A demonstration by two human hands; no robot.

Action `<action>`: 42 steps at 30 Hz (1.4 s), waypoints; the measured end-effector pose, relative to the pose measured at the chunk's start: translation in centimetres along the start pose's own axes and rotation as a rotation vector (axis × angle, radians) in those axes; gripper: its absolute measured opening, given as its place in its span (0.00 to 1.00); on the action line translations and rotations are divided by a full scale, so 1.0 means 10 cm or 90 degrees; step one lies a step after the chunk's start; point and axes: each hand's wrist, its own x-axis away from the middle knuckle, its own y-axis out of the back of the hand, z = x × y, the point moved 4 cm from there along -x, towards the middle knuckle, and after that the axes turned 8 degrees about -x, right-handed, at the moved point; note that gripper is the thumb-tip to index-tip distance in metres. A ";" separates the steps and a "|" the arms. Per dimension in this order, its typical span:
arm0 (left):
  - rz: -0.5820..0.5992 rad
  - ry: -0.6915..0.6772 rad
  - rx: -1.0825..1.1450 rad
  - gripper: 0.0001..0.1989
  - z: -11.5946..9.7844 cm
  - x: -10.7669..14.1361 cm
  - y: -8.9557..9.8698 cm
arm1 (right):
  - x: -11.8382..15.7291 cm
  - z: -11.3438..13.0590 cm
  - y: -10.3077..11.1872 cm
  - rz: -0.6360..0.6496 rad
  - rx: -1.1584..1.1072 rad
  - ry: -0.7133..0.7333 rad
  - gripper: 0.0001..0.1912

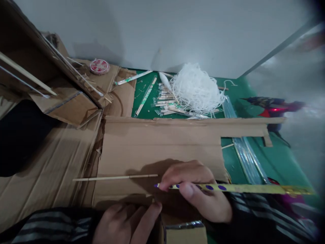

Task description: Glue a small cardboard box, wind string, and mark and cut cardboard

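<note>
My right hand (195, 189) is closed around a yellow pen with purple dots (238, 188), its tip pointing left just above a brown cardboard sheet (162, 135). My left hand (129, 220) lies low on the cardboard, fingers bent and close together. Its index fingertip touches the edge of a small cardboard piece with a dark, glossy edge (186, 234); the thumb is hidden. A short light bit, perhaps a stick end, shows by that fingertip. A thin wooden stick (114, 177) lies on the sheet, left of the pen tip.
Behind the sheet are a heap of white string (196, 88) and several wrapped chopsticks (166, 101) on the green table (142, 88). A glue gun with a red light (274, 105) and clear glue sticks (246, 156) lie right. A cardboard structure (73, 105) stands left, near a pink-and-white roll (99, 66).
</note>
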 end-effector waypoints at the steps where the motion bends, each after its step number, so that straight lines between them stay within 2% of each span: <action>1: 0.000 0.000 0.004 0.17 0.00 0.00 0.00 | 0.00 0.00 0.00 -0.009 0.024 -0.010 0.23; 5: 0.009 0.001 0.016 0.17 0.01 0.00 -0.01 | 0.02 0.00 -0.03 -0.031 0.154 -0.054 0.21; 11: -0.003 -0.001 0.017 0.18 -0.02 -0.01 0.03 | 0.01 -0.05 -0.11 0.033 0.231 0.024 0.24; 14: -0.023 0.013 0.018 0.19 -0.03 -0.04 0.05 | 0.02 -0.07 -0.13 0.039 0.269 0.057 0.24; 18: -0.018 0.021 0.015 0.18 -0.03 -0.03 0.02 | 0.03 -0.08 -0.14 0.047 0.292 0.048 0.24; 22: -0.002 0.008 0.020 0.19 -0.03 -0.02 0.01 | 0.02 -0.07 -0.15 0.045 0.274 0.050 0.24; 29: -0.039 0.008 0.023 0.18 -0.01 -0.10 0.06 | -0.01 -0.07 -0.14 0.029 0.241 0.051 0.23; 36: -0.035 0.009 0.017 0.17 -0.03 -0.07 0.05 | 0.00 -0.06 -0.14 0.015 0.233 0.033 0.23; 39: -0.054 0.014 0.022 0.15 -0.03 -0.10 0.09 | 0.02 -0.07 -0.10 -0.024 0.131 0.000 0.23; 42: -0.053 0.026 0.020 0.12 0.02 -0.13 0.14 | 0.09 -0.08 0.03 -0.114 -0.049 0.004 0.20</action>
